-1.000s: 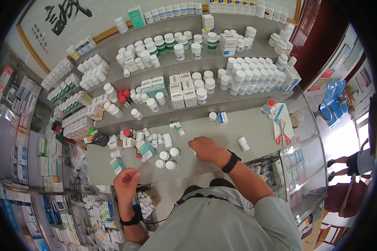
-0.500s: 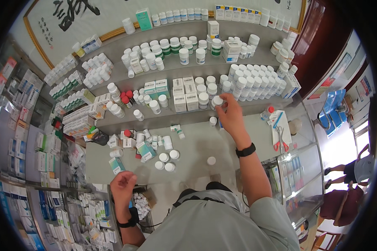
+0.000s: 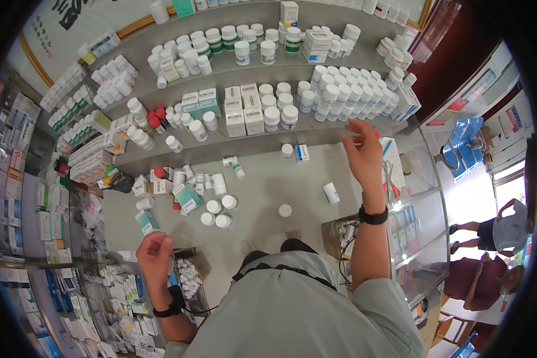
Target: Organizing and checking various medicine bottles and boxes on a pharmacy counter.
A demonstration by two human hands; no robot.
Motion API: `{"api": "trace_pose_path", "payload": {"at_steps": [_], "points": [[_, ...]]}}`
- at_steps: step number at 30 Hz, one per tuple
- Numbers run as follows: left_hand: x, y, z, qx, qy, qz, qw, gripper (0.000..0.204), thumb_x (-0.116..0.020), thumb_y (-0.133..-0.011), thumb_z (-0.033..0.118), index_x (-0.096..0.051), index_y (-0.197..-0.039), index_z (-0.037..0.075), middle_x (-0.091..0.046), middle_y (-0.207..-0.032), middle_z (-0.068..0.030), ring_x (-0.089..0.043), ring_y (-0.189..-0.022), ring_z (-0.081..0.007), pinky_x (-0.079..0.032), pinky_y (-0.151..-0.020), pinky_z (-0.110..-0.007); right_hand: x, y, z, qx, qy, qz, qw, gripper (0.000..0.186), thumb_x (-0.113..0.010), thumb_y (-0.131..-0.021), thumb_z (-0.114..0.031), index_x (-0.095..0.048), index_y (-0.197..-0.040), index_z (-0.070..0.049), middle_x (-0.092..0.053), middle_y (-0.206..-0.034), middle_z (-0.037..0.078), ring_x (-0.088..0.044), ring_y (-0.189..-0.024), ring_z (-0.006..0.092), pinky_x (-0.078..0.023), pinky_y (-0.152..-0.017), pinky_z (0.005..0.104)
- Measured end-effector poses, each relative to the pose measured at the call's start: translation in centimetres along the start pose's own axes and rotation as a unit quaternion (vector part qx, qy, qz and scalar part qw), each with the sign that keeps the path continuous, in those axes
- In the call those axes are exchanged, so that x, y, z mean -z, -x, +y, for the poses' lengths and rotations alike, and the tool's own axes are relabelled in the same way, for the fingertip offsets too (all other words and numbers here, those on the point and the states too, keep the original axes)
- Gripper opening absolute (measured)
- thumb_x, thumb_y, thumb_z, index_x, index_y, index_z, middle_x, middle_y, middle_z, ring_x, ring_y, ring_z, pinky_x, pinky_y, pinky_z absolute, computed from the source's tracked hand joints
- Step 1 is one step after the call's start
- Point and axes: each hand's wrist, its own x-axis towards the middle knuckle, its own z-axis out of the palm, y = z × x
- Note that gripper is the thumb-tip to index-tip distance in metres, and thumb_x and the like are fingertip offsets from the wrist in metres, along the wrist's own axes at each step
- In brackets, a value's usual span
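Observation:
My right hand point(image 3: 364, 156) hangs over the right part of the counter, below a dense block of white bottles point(image 3: 340, 95) on the lowest shelf. Its fingers bend loosely and hold nothing. A lone white bottle point(image 3: 287, 150) stands beside a small blue-and-white box point(image 3: 302, 153) to its left. Nearer me, another white bottle point(image 3: 331, 193) is tipped onto its side. At the counter's front left edge is my left hand point(image 3: 154, 255), fingers loosely curled and nothing seen in them, next to a green-and-white box point(image 3: 147, 221). A white-capped bottle point(image 3: 285, 210) stands mid-counter.
Stepped shelves point(image 3: 221, 143) of bottles and boxes rise behind the counter point(image 3: 262, 179). A group of white-capped bottles point(image 3: 223, 221) and small boxes stands left. Red-handled scissors point(image 3: 390, 182) lie right, beside a glass case point(image 3: 414, 227). Two people point(image 3: 480, 280) are beyond it.
My right hand has drawn back from a white bottle at the lowest shelf's edge and moved right, over the counter. That bottle remains on the shelf. The whole view has shifted; my left hand stays curled.

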Motion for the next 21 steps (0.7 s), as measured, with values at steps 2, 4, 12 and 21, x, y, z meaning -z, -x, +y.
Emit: {"api": "trace_pose_path", "payload": {"at_steps": [2,4,12,21], "points": [[-0.4,-0.5,0.0,0.012,-0.003,-0.003,1.000,0.014,-0.075,-0.092,0.003,-0.068,-0.104,0.000,-0.066,-0.088,0.0014,-0.060,-0.080,-0.0061,-0.049,-0.074,-0.022,2.2,1.4,1.9,-0.029,0.021,0.000,0.999,0.032,-0.071,-0.089,-0.007,-0.066,-0.120,-0.004,-0.074,-0.111,0.012,-0.071,-0.083,0.0187,-0.056,-0.070,0.0319],[-1.0,-0.7,-0.2,0.017,0.004,-0.012,1.000,0.015,-0.074,-0.093,0.003,-0.068,-0.106,0.000,-0.067,-0.088,0.0007,-0.061,-0.080,-0.0068,-0.049,-0.074,-0.022,3.2,3.2,4.2,-0.069,0.070,-0.055,0.994,0.025,-0.071,-0.090,-0.009,-0.070,-0.114,-0.003,-0.075,-0.102,0.011,-0.071,-0.080,0.0173,-0.056,-0.070,0.0319],[-2.9,-0.9,1.0,0.015,-0.013,-0.037,0.999,0.016,-0.075,-0.093,0.002,-0.068,-0.106,-0.001,-0.067,-0.089,0.0005,-0.061,-0.081,-0.0066,-0.050,-0.075,-0.023,1.8,10.8,7.7,-0.132,0.083,-0.161,0.974,0.040,-0.077,-0.082,-0.010,-0.068,-0.120,-0.003,-0.074,-0.100,0.013,-0.070,-0.076,0.0268,-0.056,-0.073,0.0371],[-3.0,-0.5,0.9,-0.011,-0.028,-0.049,0.998,0.016,-0.075,-0.093,0.008,-0.069,-0.105,0.000,-0.070,-0.087,-0.0027,-0.063,-0.077,-0.0091,-0.051,-0.070,-0.024,-1.0,12.0,6.0,-0.051,0.150,-0.218,0.963,0.056,-0.072,-0.080,-0.008,-0.060,-0.134,-0.010,-0.065,-0.109,0.018,-0.062,-0.106,0.0399,-0.052,-0.090,0.0472]]}}
